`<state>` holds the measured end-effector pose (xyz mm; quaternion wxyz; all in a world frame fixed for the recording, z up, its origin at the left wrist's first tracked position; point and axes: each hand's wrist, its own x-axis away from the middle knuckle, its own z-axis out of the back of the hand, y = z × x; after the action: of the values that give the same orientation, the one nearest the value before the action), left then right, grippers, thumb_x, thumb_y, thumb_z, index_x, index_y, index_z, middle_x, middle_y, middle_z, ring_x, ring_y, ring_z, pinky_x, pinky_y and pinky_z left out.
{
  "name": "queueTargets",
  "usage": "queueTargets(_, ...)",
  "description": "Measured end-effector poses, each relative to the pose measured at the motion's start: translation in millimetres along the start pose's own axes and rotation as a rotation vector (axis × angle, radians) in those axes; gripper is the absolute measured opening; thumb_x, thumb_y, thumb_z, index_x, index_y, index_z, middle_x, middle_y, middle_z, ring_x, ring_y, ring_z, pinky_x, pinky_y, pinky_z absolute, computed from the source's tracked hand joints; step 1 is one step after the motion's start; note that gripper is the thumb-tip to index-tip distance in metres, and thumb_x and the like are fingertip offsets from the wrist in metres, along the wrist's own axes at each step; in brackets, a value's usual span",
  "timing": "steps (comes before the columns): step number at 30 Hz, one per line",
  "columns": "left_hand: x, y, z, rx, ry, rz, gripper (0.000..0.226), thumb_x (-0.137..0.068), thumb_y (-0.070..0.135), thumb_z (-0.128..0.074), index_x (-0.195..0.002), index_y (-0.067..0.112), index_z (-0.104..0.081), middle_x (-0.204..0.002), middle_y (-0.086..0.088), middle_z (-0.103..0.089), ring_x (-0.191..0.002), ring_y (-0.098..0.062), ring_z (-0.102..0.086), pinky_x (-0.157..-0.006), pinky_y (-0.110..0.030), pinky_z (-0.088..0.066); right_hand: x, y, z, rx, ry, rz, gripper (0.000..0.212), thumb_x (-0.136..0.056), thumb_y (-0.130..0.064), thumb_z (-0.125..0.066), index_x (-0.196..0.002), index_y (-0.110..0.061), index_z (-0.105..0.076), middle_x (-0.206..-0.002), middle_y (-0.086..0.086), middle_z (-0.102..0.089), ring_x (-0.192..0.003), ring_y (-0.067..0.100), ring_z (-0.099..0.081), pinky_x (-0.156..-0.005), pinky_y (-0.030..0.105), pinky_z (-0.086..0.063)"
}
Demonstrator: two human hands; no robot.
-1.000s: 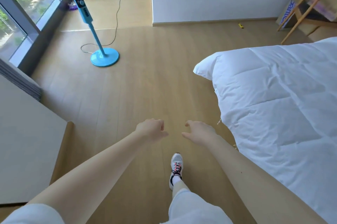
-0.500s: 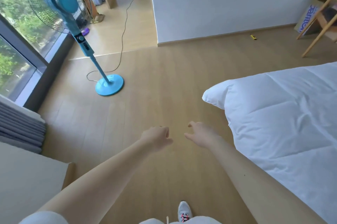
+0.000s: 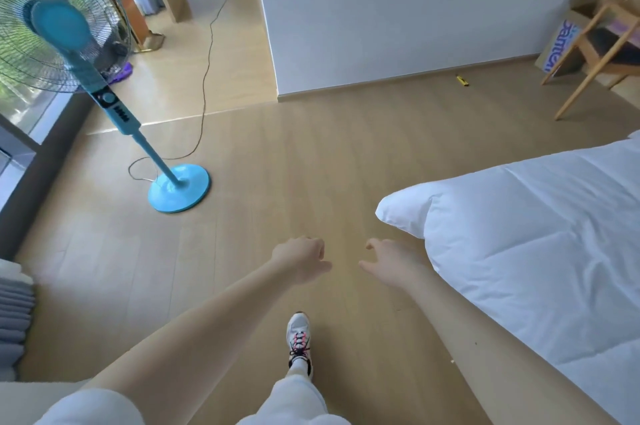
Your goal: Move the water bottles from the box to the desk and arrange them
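Both my hands hang in front of me over the wooden floor, holding nothing. My left hand [image 3: 300, 260] has loosely curled fingers. My right hand [image 3: 391, 262] is also loosely curled, a short gap to its right, near the bed's corner. A cardboard box [image 3: 561, 44] with blue lettering stands by the far right wall, partly behind a wooden chair [image 3: 599, 54]. No water bottles show, and the box's inside is hidden.
A white-quilted bed [image 3: 536, 251] fills the right side. A blue standing fan [image 3: 178, 187] stands at the left with its cord [image 3: 207, 54] trailing over the floor. Grey curtain folds [image 3: 14, 314] hang at the left edge. My shoe [image 3: 299, 338] steps forward.
The view has lifted and moved forward: the fan's head and the doorway came into sight, and the pale surface at lower left slid away. Both hands stayed empty in front.
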<state>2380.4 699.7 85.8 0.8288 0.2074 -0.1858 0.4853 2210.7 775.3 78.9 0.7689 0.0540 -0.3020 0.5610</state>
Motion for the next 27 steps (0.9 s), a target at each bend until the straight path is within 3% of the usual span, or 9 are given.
queueTargets(8,-121.1,-55.0,75.2,0.016,0.001,-0.068,0.034,-0.094,0.045,-0.05,-0.117,0.021,-0.054,-0.12,-0.004,-0.055,-0.108,-0.025,-0.053,-0.073,-0.03,-0.038,-120.6,-43.0,67.2,0.024,0.0,-0.058,0.05,-0.097,-0.044,-0.045,-0.141,-0.022,-0.04,-0.126,0.001,-0.055,-0.109,0.02,-0.057,-0.074,0.03,-0.039)
queueTargets(19,-245.2,-105.1,161.8,0.0,-0.016,-0.111,0.034,-0.094,0.045,-0.048,-0.118,0.021,-0.054,-0.123,-0.003,-0.054,-0.114,-0.025,-0.05,-0.077,-0.031,-0.039,-247.0,-83.5,147.1,0.029,0.013,-0.098,0.047,-0.097,-0.046,-0.044,-0.138,-0.023,-0.04,-0.132,0.001,-0.05,-0.116,0.023,-0.051,-0.077,0.03,-0.039)
queueTargets(27,-330.6,-101.3,195.4,-0.013,-0.038,-0.107,0.033,-0.092,0.045,-0.049,-0.116,0.022,-0.054,-0.122,-0.002,-0.054,-0.114,-0.024,-0.049,-0.077,-0.03,-0.037,-332.5,-68.6,186.7,0.024,-0.016,-0.103,0.05,-0.096,-0.046,-0.045,-0.14,-0.024,-0.04,-0.137,0.001,-0.048,-0.122,0.023,-0.05,-0.093,0.035,-0.04)
